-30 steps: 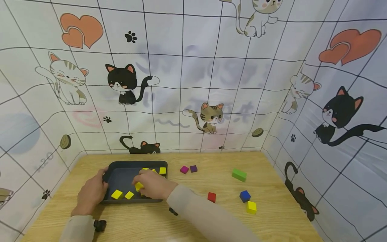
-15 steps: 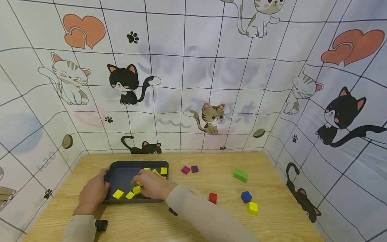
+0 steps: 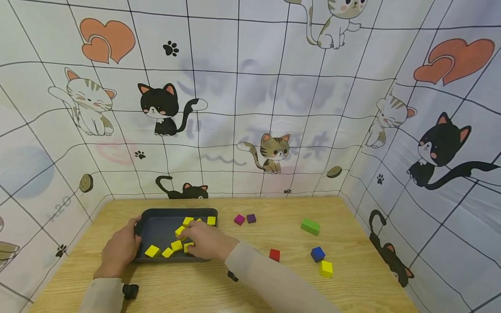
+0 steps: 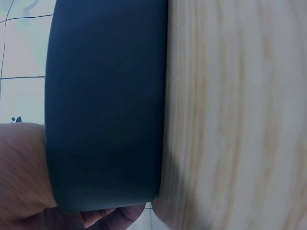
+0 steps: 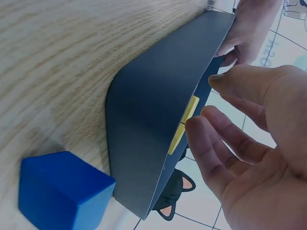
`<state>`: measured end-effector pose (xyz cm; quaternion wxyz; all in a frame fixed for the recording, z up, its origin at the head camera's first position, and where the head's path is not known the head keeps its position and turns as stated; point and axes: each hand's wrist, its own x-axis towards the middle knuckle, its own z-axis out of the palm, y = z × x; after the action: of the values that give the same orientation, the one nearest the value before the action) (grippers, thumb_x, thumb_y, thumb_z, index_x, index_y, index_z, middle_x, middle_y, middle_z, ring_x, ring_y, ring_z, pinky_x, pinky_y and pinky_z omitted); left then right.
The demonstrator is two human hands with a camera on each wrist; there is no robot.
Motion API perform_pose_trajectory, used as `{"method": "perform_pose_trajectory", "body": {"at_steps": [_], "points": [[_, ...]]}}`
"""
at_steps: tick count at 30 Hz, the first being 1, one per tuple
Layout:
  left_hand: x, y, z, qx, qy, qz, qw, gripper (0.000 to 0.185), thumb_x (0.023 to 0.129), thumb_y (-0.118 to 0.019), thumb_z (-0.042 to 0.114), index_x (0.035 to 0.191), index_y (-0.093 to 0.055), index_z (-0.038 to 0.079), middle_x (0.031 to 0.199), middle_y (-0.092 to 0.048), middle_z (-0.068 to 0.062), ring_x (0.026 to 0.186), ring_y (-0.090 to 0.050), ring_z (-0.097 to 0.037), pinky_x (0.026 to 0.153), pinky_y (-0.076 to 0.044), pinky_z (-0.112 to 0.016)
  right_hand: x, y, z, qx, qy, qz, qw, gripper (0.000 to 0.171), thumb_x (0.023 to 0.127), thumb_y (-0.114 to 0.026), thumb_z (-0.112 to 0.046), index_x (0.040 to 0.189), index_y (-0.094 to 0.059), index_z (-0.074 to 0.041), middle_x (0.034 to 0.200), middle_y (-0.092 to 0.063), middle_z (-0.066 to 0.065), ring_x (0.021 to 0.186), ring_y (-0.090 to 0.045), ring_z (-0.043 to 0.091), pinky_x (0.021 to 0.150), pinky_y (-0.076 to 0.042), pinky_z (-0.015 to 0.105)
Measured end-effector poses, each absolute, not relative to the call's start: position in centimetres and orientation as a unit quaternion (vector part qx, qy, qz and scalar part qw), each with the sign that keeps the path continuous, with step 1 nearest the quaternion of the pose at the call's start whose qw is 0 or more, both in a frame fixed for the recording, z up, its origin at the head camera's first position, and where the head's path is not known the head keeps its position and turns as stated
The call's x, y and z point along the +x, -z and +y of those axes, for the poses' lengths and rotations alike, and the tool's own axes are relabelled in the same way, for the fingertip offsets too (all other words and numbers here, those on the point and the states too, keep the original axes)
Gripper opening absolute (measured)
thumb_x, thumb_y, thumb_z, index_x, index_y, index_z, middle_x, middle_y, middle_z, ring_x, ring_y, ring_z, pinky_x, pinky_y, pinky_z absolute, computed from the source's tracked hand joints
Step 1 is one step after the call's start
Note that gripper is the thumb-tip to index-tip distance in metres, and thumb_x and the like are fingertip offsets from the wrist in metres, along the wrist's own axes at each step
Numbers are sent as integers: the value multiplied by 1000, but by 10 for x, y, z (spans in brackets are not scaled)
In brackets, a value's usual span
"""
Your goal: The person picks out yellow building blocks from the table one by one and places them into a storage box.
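A dark grey tray stands at the left of the wooden table, with several yellow blocks in it. My left hand grips the tray's left edge. In the left wrist view its fingers show beyond the tray wall. Over the tray's right half is my right hand, close above yellow blocks. The right wrist view shows the thumb and fingers of that hand apart, holding nothing. Parts of the yellow blocks behind the hand are hidden.
Right of the tray lie a magenta block, a purple block and a red block. Farther right are a green block, a blue block and a yellow block. A cat-print cloth hangs behind.
My right hand has moved slightly right and its fingers have come away from a yellow block. More yellow blocks show in the tray. The left hand keeps its place on the tray.
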<state>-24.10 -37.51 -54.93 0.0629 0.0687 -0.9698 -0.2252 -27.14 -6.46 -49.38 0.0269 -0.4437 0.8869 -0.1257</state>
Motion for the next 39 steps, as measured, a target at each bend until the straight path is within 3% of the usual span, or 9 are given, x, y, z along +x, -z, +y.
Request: {"method": "perform_pose_trajectory", "body": {"at_steps": [6, 11, 19, 25, 30, 37, 39], "points": [[-239, 546, -374, 72, 219, -971, 57, 68, 108, -58, 4, 174, -38, 1, 127, -72, -42, 77, -60, -33, 62, -45, -44, -266, 494, -48, -457, 149, 877, 21, 39, 107, -81, -13, 146, -82, -18, 139, -79, 0, 109, -65, 5, 88, -53, 12], [-237, 545, -373, 73, 221, -971, 54, 69, 109, -57, 5, 174, -38, 2, 124, -73, -40, 76, -59, -33, 61, -44, -43, -260, 493, -33, -446, 153, 881, 20, 39, 109, -81, -17, 148, -82, -22, 134, -81, 2, 96, -59, 3, 78, -50, 12], [-236, 545, -373, 74, 229, -969, 53, 69, 109, -55, 6, 175, -37, 2, 102, -73, -30, 71, -55, -30, 59, -40, -42, -245, 487, 2, -412, 169, 895, 23, 38, 108, -84, -21, 146, -83, -24, 138, -80, 0, 101, -66, 0, 88, -57, 15], [-237, 548, -374, 72, 232, -968, 59, 68, 108, -54, 5, 175, -38, 2, 90, -70, -22, 66, -52, -28, 56, -38, -41, -241, 492, 35, -391, 177, 903, -1, 37, 109, -83, -24, 146, -81, -26, 140, -77, -4, 126, -72, 10, 107, -64, 29], [-238, 550, -373, 69, 232, -968, 65, 67, 108, -54, 5, 174, -39, 1, 87, -70, -18, 65, -51, -27, 56, -38, -40, -237, 497, 62, -370, 199, 908, -4, 38, 108, -85, -23, 146, -82, -24, 135, -76, -4, 116, -72, 9, 99, -64, 27], [-238, 550, -372, 65, 235, -967, 70, 68, 108, -55, 5, 174, -40, 1, 86, -70, -19, 63, -51, -27, 55, -38, -40, -226, 496, 105, -336, 217, 916, -19, 37, 107, -84, -18, 143, -81, -21, 137, -76, -3, 120, -71, 13, 103, -66, 36], [-238, 550, -372, 64, 236, -967, 71, 68, 108, -55, 5, 174, -39, 2, 87, -71, -21, 62, -51, -27, 55, -38, -40, -224, 496, 119, -325, 231, 917, -20, 36, 107, -84, -17, 144, -81, -19, 135, -75, -2, 107, -71, 12, 95, -66, 34]]}}
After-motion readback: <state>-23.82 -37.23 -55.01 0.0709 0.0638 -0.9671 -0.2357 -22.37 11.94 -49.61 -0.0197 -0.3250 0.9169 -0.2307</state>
